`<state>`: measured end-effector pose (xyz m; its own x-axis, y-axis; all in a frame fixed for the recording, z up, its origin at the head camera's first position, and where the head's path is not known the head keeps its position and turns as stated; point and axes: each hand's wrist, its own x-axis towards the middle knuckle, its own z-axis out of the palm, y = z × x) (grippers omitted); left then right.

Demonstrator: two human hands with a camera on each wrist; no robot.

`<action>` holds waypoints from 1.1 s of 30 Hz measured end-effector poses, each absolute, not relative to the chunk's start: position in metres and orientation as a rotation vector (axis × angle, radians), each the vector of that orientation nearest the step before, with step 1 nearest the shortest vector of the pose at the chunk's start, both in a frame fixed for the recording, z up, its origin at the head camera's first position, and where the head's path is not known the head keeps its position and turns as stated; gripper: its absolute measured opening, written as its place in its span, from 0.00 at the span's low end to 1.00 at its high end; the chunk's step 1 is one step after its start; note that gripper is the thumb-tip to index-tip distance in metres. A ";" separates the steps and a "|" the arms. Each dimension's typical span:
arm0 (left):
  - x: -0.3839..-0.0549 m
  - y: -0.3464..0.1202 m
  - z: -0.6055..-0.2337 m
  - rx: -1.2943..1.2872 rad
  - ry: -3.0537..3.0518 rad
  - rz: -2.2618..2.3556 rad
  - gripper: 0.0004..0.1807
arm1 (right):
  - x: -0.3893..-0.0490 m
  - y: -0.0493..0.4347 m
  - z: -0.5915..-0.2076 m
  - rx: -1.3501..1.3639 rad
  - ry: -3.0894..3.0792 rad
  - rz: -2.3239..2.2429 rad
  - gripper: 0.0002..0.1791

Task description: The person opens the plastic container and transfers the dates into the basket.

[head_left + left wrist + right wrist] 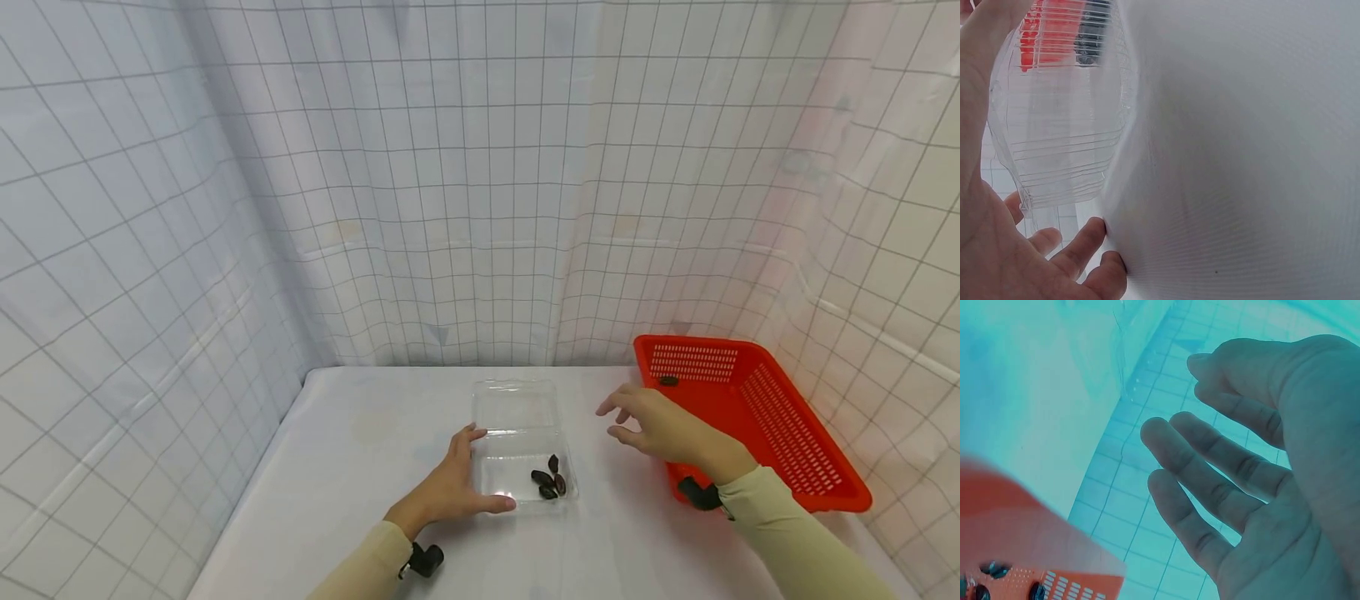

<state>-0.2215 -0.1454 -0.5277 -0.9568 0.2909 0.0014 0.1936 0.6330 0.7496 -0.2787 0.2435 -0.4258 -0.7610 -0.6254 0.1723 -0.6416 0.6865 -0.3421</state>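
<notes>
The clamshell container, between the bench's left and right edges, looks like thin clear plastic, smooth and glossy, with moulded ribs along its walls. The dark oval pieces inside it have a slight shine. By the bench's right edge, the basket is smooth red plastic, its walls perforated. The bench looks matt and finely ribbed; the checked curtain is thin, creased, faintly shiny sheeting. The sleeves are matt cloth.

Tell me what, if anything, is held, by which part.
The left hand holds the clear rectangular plastic box by its near half's left side; nothing shows in the right hand.
</notes>
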 end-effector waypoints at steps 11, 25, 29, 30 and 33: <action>-0.220 -0.147 -0.527 0.406 2.712 1.242 0.76 | -0.278 0.215 -0.434 1.167 -2.897 0.556 0.15; -0.220 -0.148 -0.529 0.401 2.707 1.243 0.76 | -0.278 0.179 -0.441 1.380 -2.902 0.602 0.17; -0.220 -0.148 -0.529 0.400 2.705 1.240 0.76 | -0.281 0.168 -0.445 1.409 -2.942 0.606 0.18; -0.221 -0.148 -0.530 0.400 2.703 1.242 0.76 | -0.281 0.166 -0.445 1.416 -2.953 0.607 0.19; -0.221 -0.148 -0.530 0.400 2.701 1.240 0.76 | -0.283 0.160 -0.447 1.438 -2.979 0.612 0.19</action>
